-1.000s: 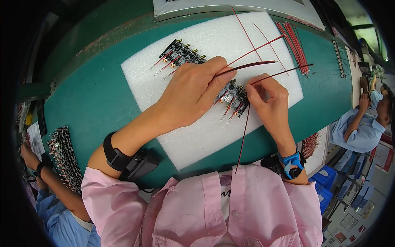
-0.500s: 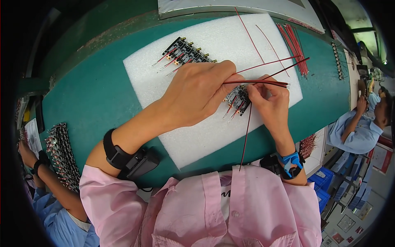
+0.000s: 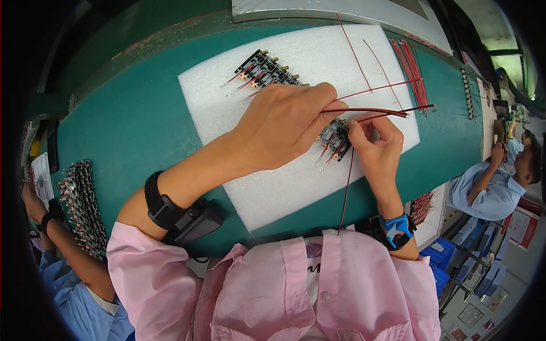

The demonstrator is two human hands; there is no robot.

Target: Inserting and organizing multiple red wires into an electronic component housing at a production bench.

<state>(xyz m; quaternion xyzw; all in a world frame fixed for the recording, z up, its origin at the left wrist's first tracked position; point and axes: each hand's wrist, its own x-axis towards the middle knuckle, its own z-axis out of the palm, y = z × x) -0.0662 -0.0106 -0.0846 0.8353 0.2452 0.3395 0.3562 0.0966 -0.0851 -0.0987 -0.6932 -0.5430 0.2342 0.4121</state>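
No full word can be made out. Dark, cursive lettering is borne by a white cloth undershirt, and only a part of it is left uncovered by an open pink cotton shirt. Red marking, too small to be read, is seen along the edge of a long white flat-sided box. Fine print is suggested on a white rectangular sheet at the far left, but it is blurred. A red-and-white rectangular poster and a dark-framed rectangular notice are shown at the right, their contents illegible.
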